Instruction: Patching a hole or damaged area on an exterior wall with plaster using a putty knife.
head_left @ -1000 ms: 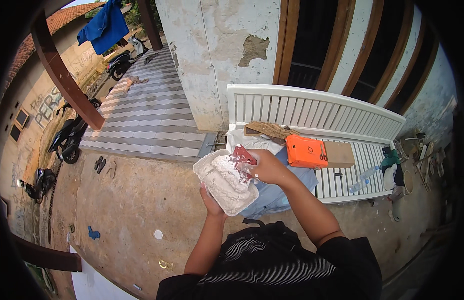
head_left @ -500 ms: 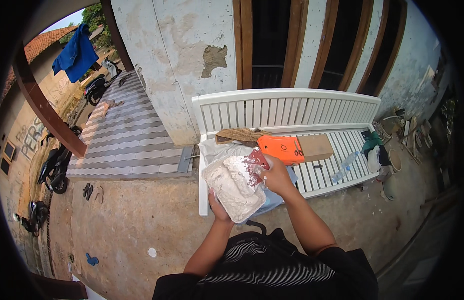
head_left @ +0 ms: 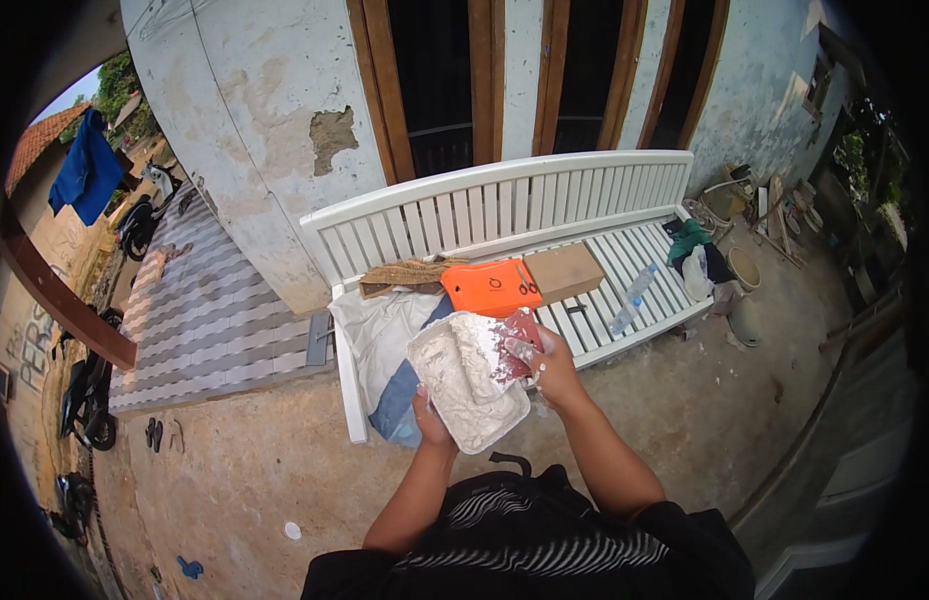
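The two hands are apart from each other, and each one is holding its own thing. The left hand (head_left: 434, 418) grips a white tray (head_left: 502, 437) at its left lower side, with the thumb up at the rim and the other fingers mostly hidden by it. The tray is in front of the person's body, held in the air near the front of the bench (head_left: 505, 168), and it carries a thick layer of whitish paste (head_left: 455, 385). The right hand (head_left: 551, 365) is closed around a red scraper (head_left: 526, 325), which is at the right upper side of the tray. White paste is smeared on the scraper and on the fingers of this hand. The scraper's edge is covered with paste, so I cannot say surely if it presses into the layer or is only above it.

On the white bench, behind the tray, there are a pale cloth (head_left: 376, 325), a blue cloth (head_left: 395, 412), and an orange packet (head_left: 480, 287) with a brown box (head_left: 565, 272) just beside it. More to the right lies a clear bottle (head_left: 635, 298). A grey trowel (head_left: 318, 340) is near the bench's left end.
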### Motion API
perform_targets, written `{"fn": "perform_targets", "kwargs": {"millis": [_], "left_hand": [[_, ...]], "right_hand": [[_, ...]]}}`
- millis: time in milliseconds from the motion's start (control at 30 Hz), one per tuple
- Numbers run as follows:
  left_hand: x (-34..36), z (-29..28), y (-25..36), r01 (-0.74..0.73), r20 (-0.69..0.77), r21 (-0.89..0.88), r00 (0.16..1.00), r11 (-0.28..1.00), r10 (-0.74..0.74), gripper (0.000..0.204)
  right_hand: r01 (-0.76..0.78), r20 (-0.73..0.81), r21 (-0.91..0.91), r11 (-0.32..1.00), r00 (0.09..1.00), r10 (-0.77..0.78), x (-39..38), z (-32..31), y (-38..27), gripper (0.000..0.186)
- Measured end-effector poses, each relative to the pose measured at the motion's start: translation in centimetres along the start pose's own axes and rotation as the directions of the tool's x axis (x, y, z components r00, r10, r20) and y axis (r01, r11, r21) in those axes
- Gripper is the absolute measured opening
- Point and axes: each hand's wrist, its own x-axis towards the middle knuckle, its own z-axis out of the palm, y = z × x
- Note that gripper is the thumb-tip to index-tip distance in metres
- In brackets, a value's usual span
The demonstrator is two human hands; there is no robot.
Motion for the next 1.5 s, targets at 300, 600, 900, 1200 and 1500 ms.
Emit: {"fn": "perform_targets", "kwargs": {"millis": [300, 600, 900, 1200, 1500], "left_hand": [[-0.2, 2.2, -2.1, 0.105, 0.030, -0.115, 0.994, 0.988, -0.102, 0.079], [-2.2, 3.0, -4.6, 0.199, 0.127, -0.001, 0.972, 0.980, -0.198, 0.083], [-2.1, 4.2, -4.3, 0.127, 0.140, 0.151, 0.979, 0.980, -0.148, 0.085], [-3.5, 2.0, -5.9, 0.232, 0.093, 0.161, 0.964, 0.959, -0.249, 0.081], [-4.0, 1.6, -4.9, 0.215, 0.060, 0.040, 0.974, 0.976, -0.217, 0.075]], "right_hand": [[-0.082, -0.037, 0.266, 0.961, 0.995, 0.095, -2.1, -3.1, -0.5, 0.023], [-0.063, -0.094, 0.208, 0.976, 0.992, 0.084, -2.8, -5.0, -1.2, 0.025], [0.019, -0.145, 0.131, 0.991, 0.989, 0.000, -1.7, -4.9, -1.9, 0.021], [0.083, -0.133, 0.153, 0.985, 0.989, -0.063, 1.3, -4.3, -3.9, 0.016], [0.196, -0.148, 0.179, 0.964, 0.974, -0.171, 1.6, -4.0, -7.1, 0.019]]}}
